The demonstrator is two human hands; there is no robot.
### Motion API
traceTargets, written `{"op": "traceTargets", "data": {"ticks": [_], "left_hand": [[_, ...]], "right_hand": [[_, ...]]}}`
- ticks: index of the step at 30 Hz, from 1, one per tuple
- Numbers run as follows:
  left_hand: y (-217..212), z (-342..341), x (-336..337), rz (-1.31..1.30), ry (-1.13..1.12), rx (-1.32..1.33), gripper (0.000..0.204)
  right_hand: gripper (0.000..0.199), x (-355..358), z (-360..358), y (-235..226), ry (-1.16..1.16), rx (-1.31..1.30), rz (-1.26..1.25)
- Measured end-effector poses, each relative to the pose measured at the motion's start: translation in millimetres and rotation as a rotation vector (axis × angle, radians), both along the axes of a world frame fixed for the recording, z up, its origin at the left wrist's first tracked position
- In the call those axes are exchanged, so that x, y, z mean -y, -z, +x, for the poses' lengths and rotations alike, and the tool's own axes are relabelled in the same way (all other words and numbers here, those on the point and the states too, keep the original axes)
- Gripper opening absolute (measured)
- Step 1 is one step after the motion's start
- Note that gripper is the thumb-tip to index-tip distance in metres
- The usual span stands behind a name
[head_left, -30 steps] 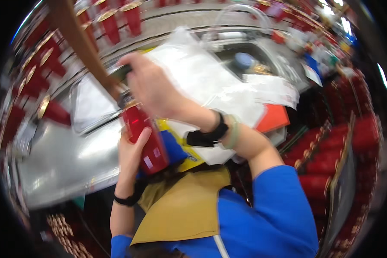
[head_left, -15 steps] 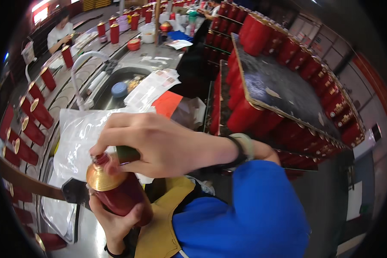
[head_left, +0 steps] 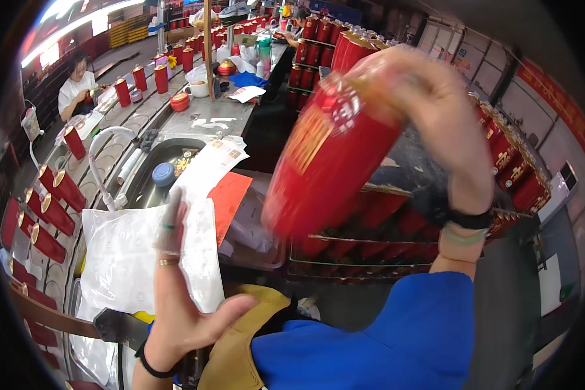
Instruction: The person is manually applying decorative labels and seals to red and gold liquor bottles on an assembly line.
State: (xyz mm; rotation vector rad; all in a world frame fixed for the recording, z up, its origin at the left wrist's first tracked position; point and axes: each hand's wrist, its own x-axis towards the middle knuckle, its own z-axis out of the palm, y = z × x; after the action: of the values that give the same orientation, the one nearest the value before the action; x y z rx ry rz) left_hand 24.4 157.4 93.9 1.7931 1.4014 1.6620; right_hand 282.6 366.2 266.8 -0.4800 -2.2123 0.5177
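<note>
A red bottle [head_left: 335, 166] with gold markings on its side hangs tilted in the air, smeared by motion. My right hand [head_left: 435, 97] grips it by its gold neck end, to the right of the sink and in front of the rack. My left hand [head_left: 187, 309] is empty, its fingers stretched out and the thumb spread. A pale wrap covers part of one left finger. Behind that hand a white translucent sheet [head_left: 127, 260] lies on the work surface.
A sink [head_left: 153, 166] with a curved white tap [head_left: 96, 153] holds a blue round lid [head_left: 164, 173]. Printed papers and an orange-red sheet [head_left: 229, 203] lie beside it. Red bottles [head_left: 58, 214] stand along the conveyor at left; more fill the rack. A person [head_left: 78, 91] works at far left.
The bottle has been lifted from my left hand and carried up and right by my right hand. My left hand has let go and opened. The view has shifted slightly.
</note>
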Motion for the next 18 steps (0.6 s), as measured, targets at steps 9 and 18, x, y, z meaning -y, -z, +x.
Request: {"op": "traceTargets", "data": {"ticks": [9,18], "left_hand": [[25.8,-64.0,40.8,-0.082,-0.502,-0.070,0.085],[30.8,-77.6,51.3,-0.118,-0.606,-0.067,0.081]], "right_hand": [[0.038,-226.7,89.0,-27.5,1.066,0.247,0.722],[0.040,-369.3,93.1,2.5,1.179,0.345,0.596]]}}
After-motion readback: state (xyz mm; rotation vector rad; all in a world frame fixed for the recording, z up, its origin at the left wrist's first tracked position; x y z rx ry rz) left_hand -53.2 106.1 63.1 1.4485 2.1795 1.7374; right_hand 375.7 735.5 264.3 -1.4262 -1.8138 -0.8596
